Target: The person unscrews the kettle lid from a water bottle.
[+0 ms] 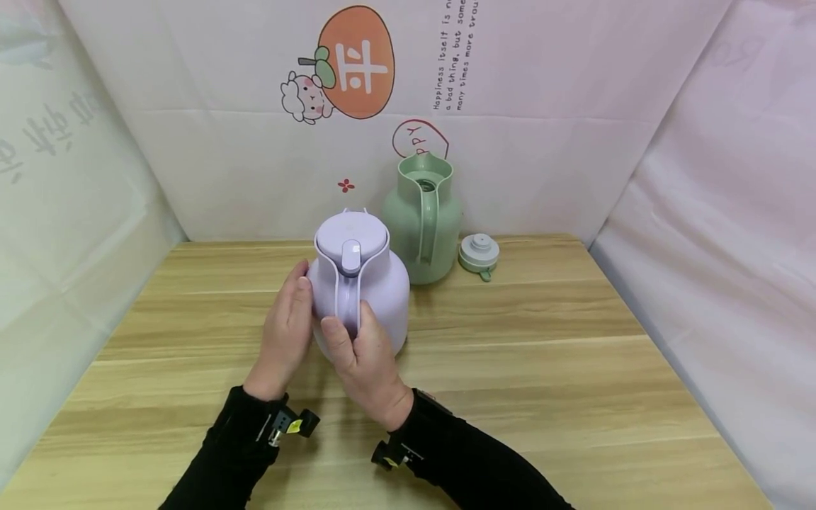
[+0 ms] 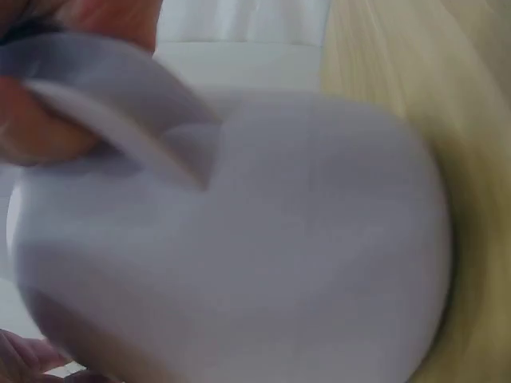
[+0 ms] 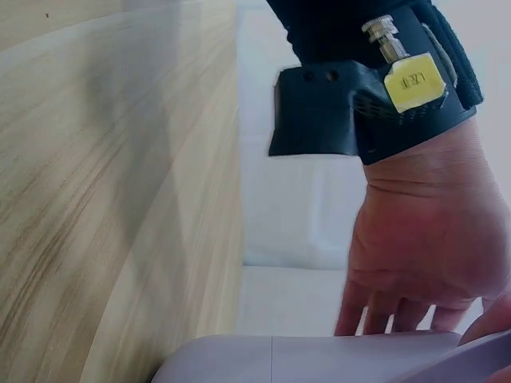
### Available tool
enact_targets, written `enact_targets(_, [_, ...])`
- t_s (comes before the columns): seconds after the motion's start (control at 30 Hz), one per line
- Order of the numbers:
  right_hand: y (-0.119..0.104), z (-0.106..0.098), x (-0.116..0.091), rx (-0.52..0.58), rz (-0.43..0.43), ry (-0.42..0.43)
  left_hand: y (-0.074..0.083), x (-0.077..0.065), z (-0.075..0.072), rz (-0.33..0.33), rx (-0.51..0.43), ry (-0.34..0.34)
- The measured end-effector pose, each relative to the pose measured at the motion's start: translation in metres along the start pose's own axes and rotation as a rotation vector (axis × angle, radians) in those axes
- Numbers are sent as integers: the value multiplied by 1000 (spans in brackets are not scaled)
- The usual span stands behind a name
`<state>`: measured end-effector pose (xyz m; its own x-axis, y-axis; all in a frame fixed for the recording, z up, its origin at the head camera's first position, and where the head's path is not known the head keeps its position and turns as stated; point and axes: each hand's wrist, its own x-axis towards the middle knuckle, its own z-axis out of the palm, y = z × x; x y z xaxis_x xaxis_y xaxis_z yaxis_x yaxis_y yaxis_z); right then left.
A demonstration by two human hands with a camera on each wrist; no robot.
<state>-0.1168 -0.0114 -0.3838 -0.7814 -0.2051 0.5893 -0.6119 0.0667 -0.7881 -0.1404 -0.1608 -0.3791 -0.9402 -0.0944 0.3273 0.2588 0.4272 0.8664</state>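
A lilac thermos jug [image 1: 392,304] stands upright on the wooden table, its round lid [image 1: 353,230] seated on top and its handle [image 2: 172,108] towards me. My right hand [image 1: 370,361] grips that handle, thumb on the near side and fingers around it. Against the jug's left side lies my left hand [image 1: 288,336], palm and fairly straight fingers along the wall. The right wrist view shows the left hand [image 3: 431,231] too, its fingertips partly hidden behind the jug. In the left wrist view the jug is blurred and fills much of the picture.
Just behind and to the right stands a green thermos jug [image 1: 395,219], its mouth uncovered and handle facing me. Right of it a grey and green stopper lid [image 1: 479,253] sits on the table [image 1: 542,397]. A printed white cloth [image 1: 542,142] hangs at the back.
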Motion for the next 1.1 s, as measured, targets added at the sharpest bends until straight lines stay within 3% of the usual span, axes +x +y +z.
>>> enact_targets(0.2, [0, 0, 0, -20, -16, 7, 14, 12, -18, 106, 16, 5])
enact_targets(0.4, [2, 0, 0, -36, -18, 21, 40, 28, -42, 296, 74, -29])
enact_targets(0.57, [2, 0, -1, -29, -12, 9, 64, 49, -58, 538, 206, -120])
enact_targets(0.67, [2, 0, -2, -20, -8, -4, 79, 60, -65, 627, 284, -218])
enact_targets(0.77, [3, 0, -2, -24, -10, -8, 95, 71, -67, 641, 356, -337])
enact_targets(0.9, [3, -1, -3, -24, -19, -13, 112, 82, -66, 579, 473, -501])
enact_targets(1.1, [1, -1, -3, -22, -18, -17, 119, 92, -58, 520, 573, -683])
